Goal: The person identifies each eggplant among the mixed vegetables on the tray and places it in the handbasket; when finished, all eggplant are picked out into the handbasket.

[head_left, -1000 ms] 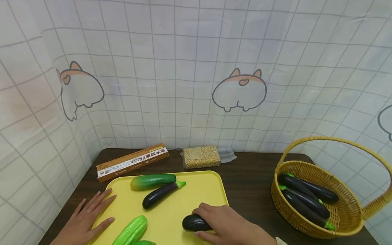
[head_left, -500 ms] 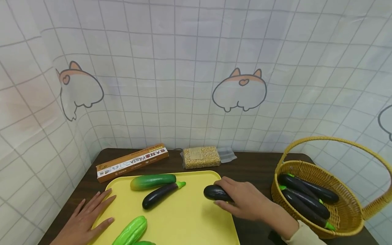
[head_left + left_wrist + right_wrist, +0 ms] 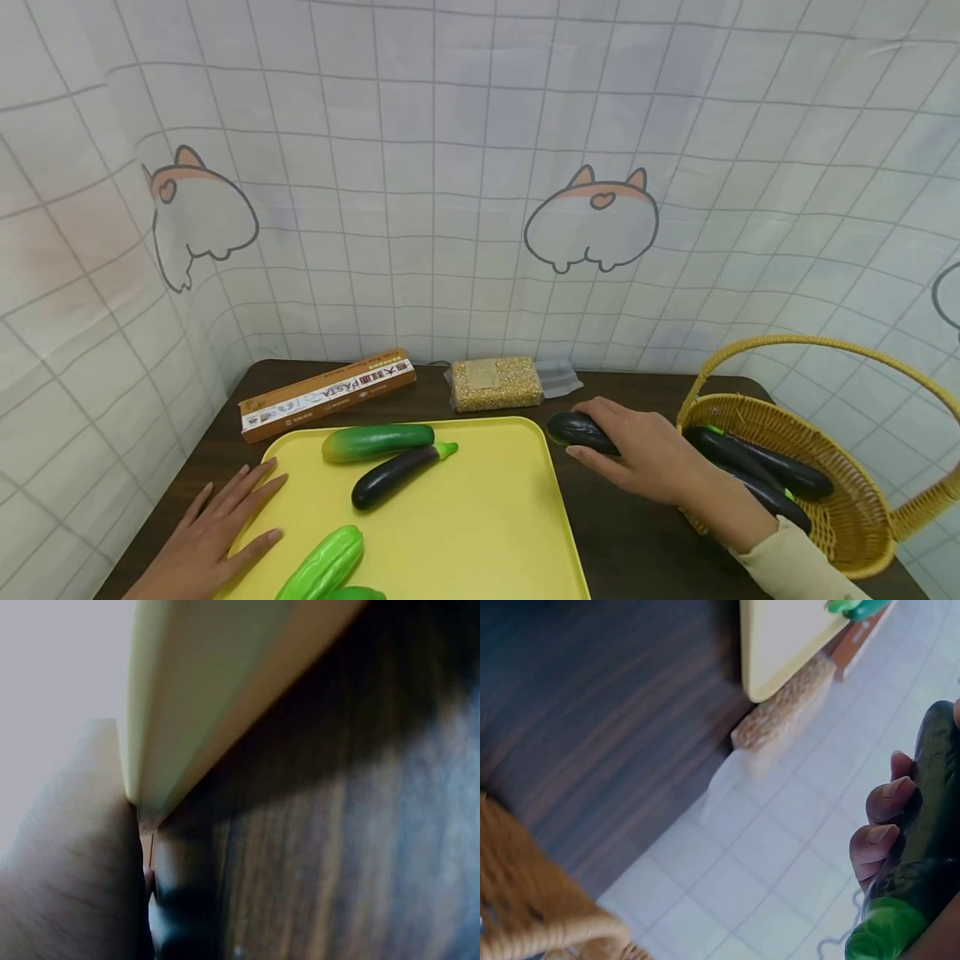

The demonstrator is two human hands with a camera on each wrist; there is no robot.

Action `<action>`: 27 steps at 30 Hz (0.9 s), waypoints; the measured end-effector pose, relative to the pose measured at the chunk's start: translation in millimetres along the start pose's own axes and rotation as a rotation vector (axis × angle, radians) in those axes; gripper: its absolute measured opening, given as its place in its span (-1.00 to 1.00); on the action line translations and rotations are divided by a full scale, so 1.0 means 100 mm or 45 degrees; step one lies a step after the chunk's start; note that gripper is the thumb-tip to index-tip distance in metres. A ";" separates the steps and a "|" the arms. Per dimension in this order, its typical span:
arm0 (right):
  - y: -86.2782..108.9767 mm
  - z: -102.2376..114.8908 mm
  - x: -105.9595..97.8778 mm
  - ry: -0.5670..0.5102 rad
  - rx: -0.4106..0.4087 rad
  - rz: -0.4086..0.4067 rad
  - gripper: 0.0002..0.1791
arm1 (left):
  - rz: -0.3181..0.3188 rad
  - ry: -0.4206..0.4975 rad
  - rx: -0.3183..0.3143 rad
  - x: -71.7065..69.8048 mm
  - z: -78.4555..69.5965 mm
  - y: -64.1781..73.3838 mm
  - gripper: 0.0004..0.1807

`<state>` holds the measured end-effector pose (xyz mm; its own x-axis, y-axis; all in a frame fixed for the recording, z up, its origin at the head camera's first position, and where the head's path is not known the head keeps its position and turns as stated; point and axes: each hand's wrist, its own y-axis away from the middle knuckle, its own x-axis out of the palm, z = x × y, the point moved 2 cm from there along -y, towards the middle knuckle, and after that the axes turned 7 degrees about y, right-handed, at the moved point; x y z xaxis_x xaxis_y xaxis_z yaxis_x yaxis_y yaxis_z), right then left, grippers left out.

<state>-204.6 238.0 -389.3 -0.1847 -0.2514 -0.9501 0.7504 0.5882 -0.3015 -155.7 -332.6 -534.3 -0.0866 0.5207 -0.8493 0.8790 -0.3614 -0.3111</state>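
My right hand (image 3: 645,446) grips a dark eggplant (image 3: 577,428) above the table, between the yellow tray and the wicker basket (image 3: 855,467). Its green cap (image 3: 885,930) shows at the wrist end in the right wrist view, with fingers (image 3: 889,796) curled around the side. My left hand (image 3: 206,542) rests with spread, straight fingers on the left edge of the yellow tray (image 3: 480,533). On the tray lie a green cucumber-like vegetable (image 3: 378,442), another eggplant (image 3: 397,477) and a bright green ridged gourd (image 3: 326,562). Several eggplants (image 3: 780,467) fill part of the basket, partly hidden by my right forearm.
A pasta box (image 3: 330,396) lies behind the tray at the back left. Beside it is a clear bag of yellow kernels (image 3: 497,385). The basket's tall handle (image 3: 810,340) arches over its opening. A white gridded curtain (image 3: 420,208) surrounds the dark table.
My right hand has lifted the eggplant off the tray and carried it right and away from me, past the tray's right edge. The left hand stays in place.
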 end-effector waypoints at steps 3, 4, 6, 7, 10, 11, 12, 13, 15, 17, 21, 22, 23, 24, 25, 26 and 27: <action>0.03 -0.09 -0.04 0.006 -0.004 -0.033 -0.49 | -0.009 -0.007 0.007 -0.01 0.00 0.00 -0.25; 0.04 -0.12 -0.05 0.017 -0.002 -0.041 -0.49 | -0.010 -0.007 0.008 -0.01 0.00 0.00 -0.25; 0.07 -0.20 -0.08 0.046 0.007 -0.042 -0.49 | -0.010 -0.005 0.009 -0.01 0.00 0.01 -0.25; 0.09 -0.25 -0.10 0.062 0.019 -0.034 -0.50 | -0.011 -0.003 0.010 -0.01 0.00 0.01 -0.25; 0.16 -0.40 -0.15 0.105 0.073 -0.003 -0.51 | -0.011 0.002 0.018 0.00 0.00 0.01 -0.25; 0.18 -0.44 -0.17 0.114 0.094 0.007 -0.52 | -0.012 0.002 0.021 0.00 0.00 0.01 -0.25; 0.20 -0.49 -0.19 0.123 0.115 0.013 -0.52 | -0.014 0.002 0.024 0.00 0.00 0.01 -0.26; 0.23 -0.54 -0.22 0.132 0.134 0.017 -0.53 | -0.014 0.000 0.027 0.00 0.00 0.01 -0.26; 0.27 -0.62 -0.25 0.146 0.160 0.021 -0.55 | -0.014 -0.002 0.033 0.00 -0.01 0.00 -0.26; 0.30 -0.68 -0.29 0.166 0.167 0.013 -0.56 | -0.013 -0.001 0.033 -0.01 -0.01 -0.01 -0.26; 0.34 -0.78 -0.34 0.209 0.161 -0.005 -0.57 | 0.000 -0.003 0.022 -0.02 0.00 -0.01 -0.26; 0.35 -0.80 -0.35 0.214 0.159 -0.013 -0.57 | 0.003 -0.004 0.020 -0.02 0.00 -0.02 -0.26; 0.36 -0.83 -0.36 0.225 0.158 -0.019 -0.57 | 0.004 -0.004 0.018 -0.01 0.00 -0.02 -0.26; 0.37 -0.84 -0.36 0.234 0.158 -0.026 -0.58 | 0.003 -0.006 0.018 -0.01 0.00 -0.01 -0.25; 0.38 -0.86 -0.36 0.238 0.157 -0.035 -0.59 | 0.001 -0.006 0.019 -0.01 0.00 -0.01 -0.25; 0.40 -0.88 -0.36 0.238 0.157 -0.040 -0.59 | -0.004 -0.009 0.020 -0.01 0.00 -0.01 -0.25; 0.42 -0.90 -0.35 0.240 0.158 -0.044 -0.60 | -0.006 -0.010 0.021 -0.01 -0.01 0.00 -0.25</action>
<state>-224.0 340.6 -375.4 -0.3183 -0.1150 -0.9410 0.8116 0.4799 -0.3332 -155.4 -332.3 -533.4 -0.0945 0.5163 -0.8512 0.8705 -0.3719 -0.3222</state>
